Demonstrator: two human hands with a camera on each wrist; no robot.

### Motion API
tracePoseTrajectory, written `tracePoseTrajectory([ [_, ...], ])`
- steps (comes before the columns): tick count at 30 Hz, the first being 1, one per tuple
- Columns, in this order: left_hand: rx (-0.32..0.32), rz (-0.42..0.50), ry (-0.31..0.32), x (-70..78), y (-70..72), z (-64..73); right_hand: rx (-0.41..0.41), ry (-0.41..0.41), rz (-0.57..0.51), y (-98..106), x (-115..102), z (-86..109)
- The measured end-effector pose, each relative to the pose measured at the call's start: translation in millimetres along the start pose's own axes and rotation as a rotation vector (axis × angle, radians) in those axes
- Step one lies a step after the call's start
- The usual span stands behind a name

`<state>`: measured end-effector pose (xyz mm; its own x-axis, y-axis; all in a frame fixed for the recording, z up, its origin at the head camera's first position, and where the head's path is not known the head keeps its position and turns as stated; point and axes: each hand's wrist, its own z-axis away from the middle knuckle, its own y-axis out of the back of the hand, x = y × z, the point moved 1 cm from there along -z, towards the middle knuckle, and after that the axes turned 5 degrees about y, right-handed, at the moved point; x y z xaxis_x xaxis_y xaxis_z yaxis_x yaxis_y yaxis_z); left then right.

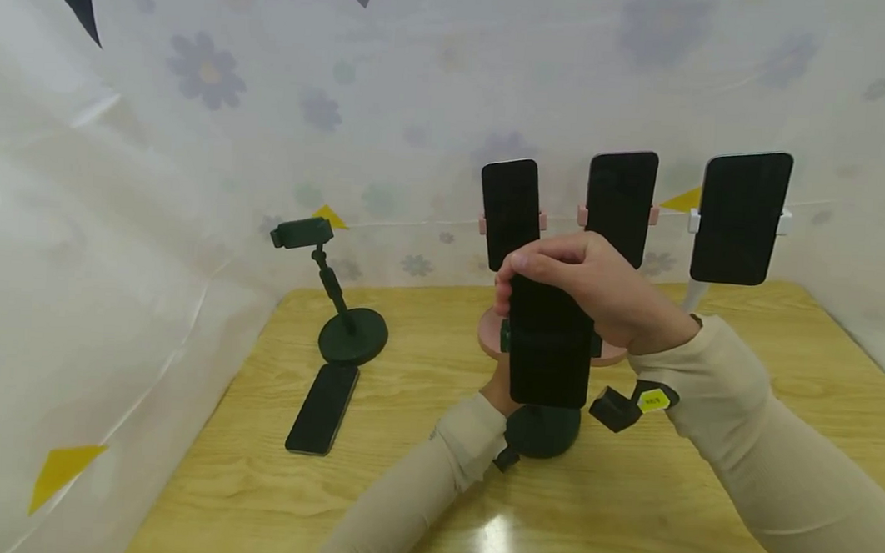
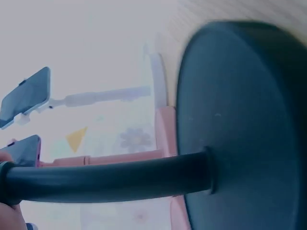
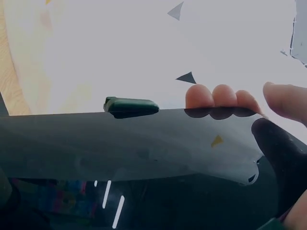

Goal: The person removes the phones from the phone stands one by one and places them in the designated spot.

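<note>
A black smartphone (image 1: pixel 549 357) stands upright in the side clamps of a dark green phone stand (image 1: pixel 543 436). My right hand (image 1: pixel 599 289) grips the phone's upper end. In the right wrist view, its fingertips (image 3: pixel 199 97) curl behind one long edge beside a green clamp arm (image 3: pixel 134 106), with the thumb (image 3: pixel 288 100) near the top corner. Mostly hidden behind the phone in the head view, my left hand (image 2: pixel 10 218) holds the stand near the top of its pole (image 2: pixel 110 181), fingers showing above and below it.
Behind stand two pink holders and a white one, each bearing a phone (image 1: pixel 509 213), (image 1: pixel 621 206), (image 1: pixel 742 217). To the left is another green stand (image 1: pixel 352 336) with an unfilled clamp (image 1: pixel 302 233). A phone (image 1: pixel 323 410) lies flat before it on the wooden table (image 1: pixel 250 500).
</note>
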<state>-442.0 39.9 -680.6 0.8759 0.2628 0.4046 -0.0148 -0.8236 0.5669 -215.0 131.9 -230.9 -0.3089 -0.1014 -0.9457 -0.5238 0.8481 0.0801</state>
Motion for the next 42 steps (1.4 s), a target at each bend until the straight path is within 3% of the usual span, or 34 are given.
tracePoseTrajectory([
  [1, 0.047, -0.085, -0.001, -19.7, -13.6, 6.9, 0.001, 0.000, 0.006, -1, 0, -0.4],
  [2, 0.088, -0.066, -0.026, -36.8, -25.4, 13.8, 0.002, -0.002, 0.013, -1, 0, -0.7],
  [3, 0.097, -0.015, -0.012, -47.1, -33.8, 18.6, 0.001, -0.006, 0.016, -2, 0, -0.9],
  [6, 0.125, 0.085, 0.060, -54.9, -48.6, 28.8, -0.007, -0.022, 0.038, -5, 1, -0.7],
  [7, 0.129, 0.163, 0.100, -53.7, -50.8, 30.2, -0.004, -0.027, 0.040, -6, 1, -0.6],
  [8, 0.081, 0.352, 0.172, -49.1, -51.2, 29.5, -0.001, -0.029, 0.048, -6, 1, -0.5],
  [9, 0.077, 0.358, 0.216, -42.4, -49.5, 27.4, 0.002, -0.031, 0.056, -7, 0, -0.3],
  [11, 0.025, 0.895, 0.404, -22.6, -42.5, 19.2, 0.013, -0.030, 0.049, -7, -1, -0.3],
  [12, 0.043, 1.121, 0.487, -10.3, -36.5, 13.6, 0.021, -0.028, 0.043, -7, -2, -0.5],
  [13, 0.074, 1.227, 0.544, 2.9, -29.4, 7.6, 0.028, -0.028, 0.036, -7, -4, -0.5],
  [14, 0.058, 1.209, 0.524, 9.8, -25.2, 3.4, 0.032, -0.027, 0.031, -6, -5, -0.5],
  [16, 0.051, 0.883, 0.422, 31.4, -10.2, -5.2, 0.044, -0.034, 0.019, -5, -8, -0.6],
  [17, 0.070, 0.843, 0.402, 42.2, -3.0, -9.3, 0.046, -0.039, 0.021, -4, -9, -0.7],
  [19, 0.128, 0.597, 0.313, 59.3, 8.6, -15.9, 0.046, -0.048, 0.031, -3, -9, -1.0],
  [21, 0.140, 0.645, 0.313, 80.9, 23.0, -24.0, 0.045, -0.055, 0.041, -3, -10, -1.7],
  [22, 0.138, 0.608, 0.306, 95.2, 32.1, -29.4, 0.042, -0.058, 0.043, -3, -9, -2.0],
  [23, 0.154, 0.514, 0.249, 104.9, 39.0, -33.7, 0.040, -0.058, 0.044, -3, -9, -2.1],
  [24, 0.199, 0.309, 0.171, 114.9, 46.6, -38.1, 0.044, -0.060, 0.042, -2, -9, -2.2],
  [25, 0.229, 0.179, 0.119, 126.7, 55.6, -42.8, 0.047, -0.061, 0.038, -2, -9, -2.2],
  [26, 0.250, 0.126, 0.086, 138.7, 64.2, -47.2, 0.047, -0.061, 0.035, -2, -9, -2.4],
  [27, 0.304, -0.009, 0.027, 151.6, 73.9, -52.0, 0.046, -0.062, 0.032, -1, -9, -2.5],
  [29, 0.302, 0.034, 0.017, 177.8, 94.5, -60.7, 0.044, -0.063, 0.016, -1, -9, -3.0],
  [33, 0.222, 0.177, 0.158, 236.3, 137.2, -76.9, 0.034, -0.071, -0.001, -1, -8, -3.8],
  [34, 0.207, 0.216, 0.201, 247.1, 144.4, -79.5, 0.033, -0.072, -0.004, -1, -8, -3.9],
  [36, 0.194, 0.252, 0.242, 253.9, 148.2, -80.9, 0.031, -0.070, -0.002, -1, -8, -3.9],
  [37, 0.207, 0.257, 0.231, 248.0, 143.2, -79.5, 0.030, -0.069, -0.005, -1, -9, -4.0],
  [39, 0.229, 0.258, 0.193, 222.5, 124.5, -73.2, 0.031, -0.065, -0.005, -1, -9, -4.2],
  [40, 0.216, 0.286, 0.209, 208.9, 114.8, -69.6, 0.031, -0.064, -0.006, -1, -10, -4.1],
  [42, 0.210, 0.346, 0.206, 170.4, 88.0, -59.9, 0.031, -0.062, -0.014, -1, -10, -4.2],
])
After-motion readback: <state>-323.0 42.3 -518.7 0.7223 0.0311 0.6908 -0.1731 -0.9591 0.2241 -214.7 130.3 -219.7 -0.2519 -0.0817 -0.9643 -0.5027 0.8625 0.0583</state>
